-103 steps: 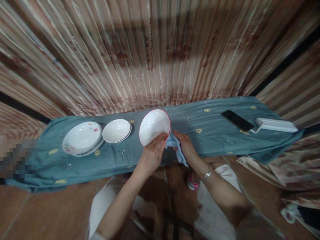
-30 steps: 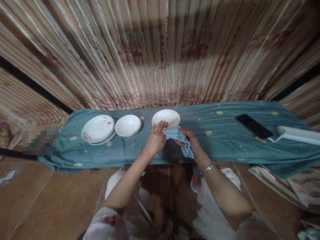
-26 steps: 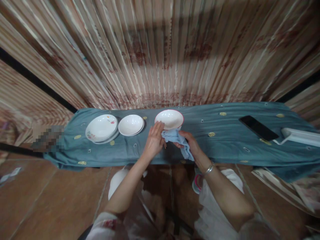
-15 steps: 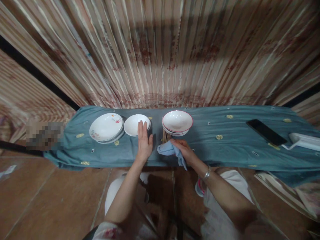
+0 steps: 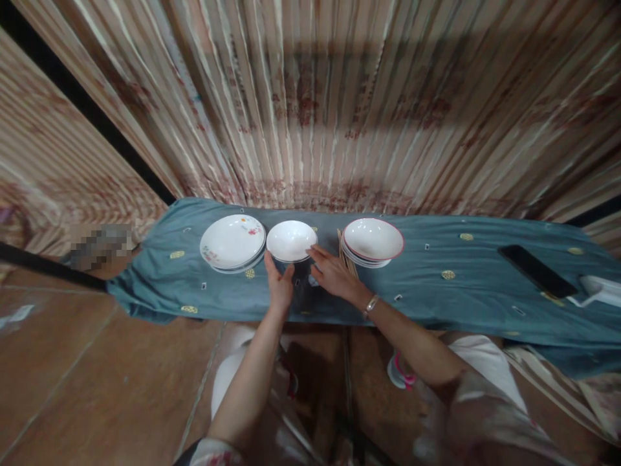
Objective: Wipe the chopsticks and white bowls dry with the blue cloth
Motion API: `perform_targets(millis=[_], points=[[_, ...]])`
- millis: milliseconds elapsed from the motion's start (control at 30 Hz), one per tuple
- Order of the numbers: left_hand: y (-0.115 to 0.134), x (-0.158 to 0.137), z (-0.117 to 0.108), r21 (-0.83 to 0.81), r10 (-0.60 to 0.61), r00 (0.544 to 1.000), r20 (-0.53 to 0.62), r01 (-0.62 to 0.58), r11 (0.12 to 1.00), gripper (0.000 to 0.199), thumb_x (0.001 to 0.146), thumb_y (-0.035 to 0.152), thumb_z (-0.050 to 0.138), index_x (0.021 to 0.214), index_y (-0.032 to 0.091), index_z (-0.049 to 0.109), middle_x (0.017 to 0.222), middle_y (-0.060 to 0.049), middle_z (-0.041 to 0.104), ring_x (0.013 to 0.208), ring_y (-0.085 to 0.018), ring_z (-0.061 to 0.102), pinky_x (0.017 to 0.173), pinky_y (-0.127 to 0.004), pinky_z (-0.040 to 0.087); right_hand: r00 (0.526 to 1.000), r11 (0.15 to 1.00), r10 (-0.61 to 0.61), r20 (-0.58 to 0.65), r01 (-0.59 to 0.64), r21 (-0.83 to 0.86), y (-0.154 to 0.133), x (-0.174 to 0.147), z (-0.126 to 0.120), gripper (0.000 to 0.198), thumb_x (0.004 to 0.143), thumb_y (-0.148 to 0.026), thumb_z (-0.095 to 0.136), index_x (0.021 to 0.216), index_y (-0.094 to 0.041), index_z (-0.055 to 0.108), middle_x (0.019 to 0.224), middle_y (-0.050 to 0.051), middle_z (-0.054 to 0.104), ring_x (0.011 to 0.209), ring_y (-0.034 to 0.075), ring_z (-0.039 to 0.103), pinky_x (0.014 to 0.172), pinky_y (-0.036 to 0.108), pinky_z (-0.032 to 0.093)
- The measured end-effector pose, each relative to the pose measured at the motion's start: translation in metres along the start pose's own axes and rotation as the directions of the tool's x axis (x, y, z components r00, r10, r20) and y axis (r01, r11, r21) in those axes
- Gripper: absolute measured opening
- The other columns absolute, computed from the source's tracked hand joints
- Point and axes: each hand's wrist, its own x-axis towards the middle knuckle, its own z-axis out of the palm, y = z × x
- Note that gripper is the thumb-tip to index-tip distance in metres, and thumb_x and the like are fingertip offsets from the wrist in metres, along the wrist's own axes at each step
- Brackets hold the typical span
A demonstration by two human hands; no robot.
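Observation:
A plain white bowl (image 5: 292, 239), stacked on at least one more, stands in the middle of the cloth-covered table (image 5: 427, 298). My left hand (image 5: 280, 285) cups its front left side, thumb spread from the fingers. From the right, my right hand (image 5: 337, 270) has its fingers on the rim. A bit of light blue cloth (image 5: 314, 280) shows beneath that hand; whether the palm holds it is hidden. Wooden chopsticks (image 5: 341, 243) lie just beyond, beside a stack of red-rimmed bowls (image 5: 372, 238).
Flower-patterned plates (image 5: 233, 241) are stacked at the left, close to the white bowl. Farther right lie a black phone (image 5: 537, 270) and a white object (image 5: 601, 293). A striped curtain (image 5: 330, 129) hangs behind the table.
My right hand has moved left from the chopsticks to the white bowl's rim, and the blue cloth is mostly hidden. My left hand has come down to the bowl's front side. The view has shifted.

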Motion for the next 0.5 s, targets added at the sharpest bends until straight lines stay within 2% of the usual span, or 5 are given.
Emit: perform_targets(millis=[67, 167, 233, 367, 500], points=[[0.008, -0.002, 0.000, -0.202, -0.254, 0.967, -0.019, 0.245, 0.948, 0.073, 0.092, 0.016, 0.041, 0.150, 0.019, -0.003, 0.161, -0.018, 0.010, 0.147, -0.023, 0.016, 0.114, -0.047, 0.030, 0.996, 0.986, -0.010, 0.084, 0.024, -0.165, -0.009, 0.012, -0.001, 0.049, 0.091, -0.016, 0.040, 0.140, -0.009, 0.042, 0.149, 0.020, 0.039, 0.124, 0.028, 0.055, 0.102, 0.040, 0.045], [0.025, -0.006, -0.001, -0.375, -0.423, 0.897, 0.129, 0.439, 0.817, 0.065, 0.093, 0.015, 0.036, 0.149, 0.020, 0.003, 0.160, -0.018, 0.016, 0.142, -0.020, 0.032, 0.108, -0.039, 0.042, 0.984, 0.959, -0.021, 0.179, 0.070, -0.275, -0.016, 0.024, 0.002, 0.041, 0.096, -0.019, 0.036, 0.132, -0.008, 0.050, 0.141, 0.020, 0.050, 0.122, 0.028, 0.056, 0.100, 0.039, 0.047], [0.034, -0.007, -0.004, -0.462, -0.475, 0.860, 0.185, 0.503, 0.730, 0.061, 0.093, 0.016, 0.036, 0.147, 0.018, 0.010, 0.157, -0.020, 0.023, 0.138, -0.018, 0.040, 0.103, -0.035, 0.047, 0.975, 0.946, -0.025, 0.221, 0.095, -0.309, -0.018, 0.027, 0.004, 0.035, 0.097, -0.017, 0.034, 0.121, -0.008, 0.059, 0.130, 0.019, 0.059, 0.119, 0.027, 0.058, 0.098, 0.036, 0.046], [0.044, -0.010, -0.008, -0.579, -0.511, 0.819, 0.262, 0.557, 0.596, 0.043, 0.093, 0.017, 0.037, 0.136, 0.019, 0.034, 0.138, -0.018, 0.052, 0.120, -0.016, 0.059, 0.095, -0.034, 0.052, 0.968, 0.920, -0.042, 0.249, 0.134, -0.368, -0.019, 0.029, 0.003, 0.033, 0.098, -0.017, 0.032, 0.106, -0.009, 0.063, 0.112, 0.017, 0.067, 0.104, 0.026, 0.065, 0.088, 0.033, 0.049], [0.052, -0.013, -0.010, -0.754, -0.518, 0.750, 0.411, 0.599, 0.270, 0.016, 0.092, 0.021, 0.046, 0.097, 0.014, 0.060, 0.105, -0.012, 0.069, 0.093, -0.015, 0.068, 0.091, -0.031, 0.051, 0.971, 0.907, -0.066, 0.231, 0.155, -0.392, -0.021, 0.030, 0.000, 0.031, 0.098, -0.016, 0.032, 0.105, -0.008, 0.061, 0.109, 0.016, 0.066, 0.104, 0.024, 0.063, 0.088, 0.032, 0.048]])
